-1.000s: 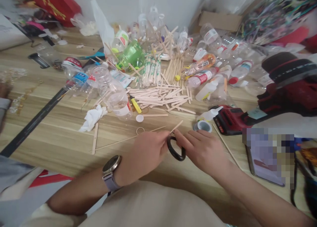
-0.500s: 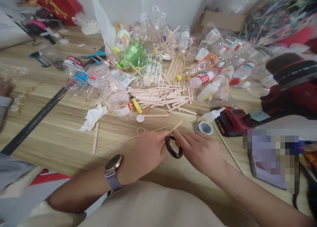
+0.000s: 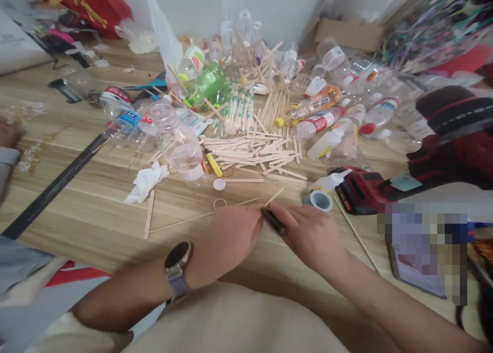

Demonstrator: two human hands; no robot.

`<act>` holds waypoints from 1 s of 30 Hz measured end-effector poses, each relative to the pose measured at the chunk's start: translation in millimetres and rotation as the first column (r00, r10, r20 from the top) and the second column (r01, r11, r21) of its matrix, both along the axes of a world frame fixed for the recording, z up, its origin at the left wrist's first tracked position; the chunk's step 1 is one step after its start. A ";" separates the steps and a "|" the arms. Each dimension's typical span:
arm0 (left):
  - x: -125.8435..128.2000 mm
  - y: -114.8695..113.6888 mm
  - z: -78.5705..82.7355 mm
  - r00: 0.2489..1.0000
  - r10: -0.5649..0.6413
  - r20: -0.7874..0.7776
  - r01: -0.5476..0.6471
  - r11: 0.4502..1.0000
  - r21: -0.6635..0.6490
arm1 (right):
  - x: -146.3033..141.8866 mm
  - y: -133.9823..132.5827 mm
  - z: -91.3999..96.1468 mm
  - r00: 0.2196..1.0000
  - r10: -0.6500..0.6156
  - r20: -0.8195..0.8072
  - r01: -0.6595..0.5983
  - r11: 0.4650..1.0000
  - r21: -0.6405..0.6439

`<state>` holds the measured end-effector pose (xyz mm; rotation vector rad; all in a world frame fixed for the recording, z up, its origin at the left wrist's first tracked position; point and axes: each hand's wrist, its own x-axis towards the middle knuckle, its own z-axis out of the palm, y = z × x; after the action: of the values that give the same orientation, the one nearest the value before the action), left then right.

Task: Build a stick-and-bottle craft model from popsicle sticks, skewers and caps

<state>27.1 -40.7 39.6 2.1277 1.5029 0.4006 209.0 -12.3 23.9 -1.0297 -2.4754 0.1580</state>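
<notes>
My left hand [image 3: 234,237], with a watch on its wrist, is closed in a pinch on a narrow wooden stick [image 3: 275,196]. The stick's pale end pokes out past my fingertips. Close against it, my right hand [image 3: 314,235] is closed on a black scissors-like tool [image 3: 275,221], seen as a narrow dark bar. Its working end is hidden by my fingers. A thin long stick [image 3: 181,221] and a small ring [image 3: 220,204] lie just beyond my left hand. One flat craft stick [image 3: 244,180] lies farther off beside a white cap [image 3: 219,184].
Many craft sticks [image 3: 246,150] and plastic bottles [image 3: 185,158] fill the back. A yellow-handled tool [image 3: 214,164] and crumpled tissue [image 3: 148,181] lie nearer. At right are a grey-lined cup [image 3: 321,201], a red power tool [image 3: 360,189] and a phone [image 3: 418,271]. Another person's hand [image 3: 8,135] shows at left.
The black tool showed as an open loop between my hands and now appears as a narrow bar. My right fingers have drawn slightly closer to my left.
</notes>
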 end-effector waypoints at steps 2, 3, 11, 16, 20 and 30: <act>2.0 -2.7 -10.2 0.978 -0.029 -0.208 0.069 0.980 0.188 | -4.9 0.3 3.3 0.990 -0.096 -0.103 0.066 0.963 -0.263; 2.9 -3.9 -15.0 0.970 -0.055 -0.238 0.116 0.961 0.250 | -7.4 -0.1 5.3 0.978 -0.142 -0.152 0.070 0.914 -0.400; 3.5 -5.2 -2.2 0.925 0.154 0.346 -0.124 0.986 -0.108 | -11.1 -8.5 7.8 0.914 -0.243 -0.325 0.063 0.876 -0.478; 2.6 -6.6 2.0 0.696 0.419 0.583 -0.056 0.842 -0.537 | -9.5 -7.7 13.3 0.878 -0.250 -0.409 -0.106 0.732 -0.673; 6.5 -9.7 -3.7 0.525 0.421 0.739 0.045 0.854 -0.519 | -9.1 -5.1 21.7 0.848 -0.301 -0.437 -0.197 0.586 -0.786; -1.3 -4.1 -1.2 0.488 0.437 0.756 -0.008 0.868 -0.496 | 2.2 -14.8 12.5 0.967 -0.019 -0.255 0.006 0.999 -0.051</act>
<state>25.8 -44.7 38.5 1.0340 1.0876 0.9537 211.1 -27.1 36.4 -0.9780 -2.2415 0.3297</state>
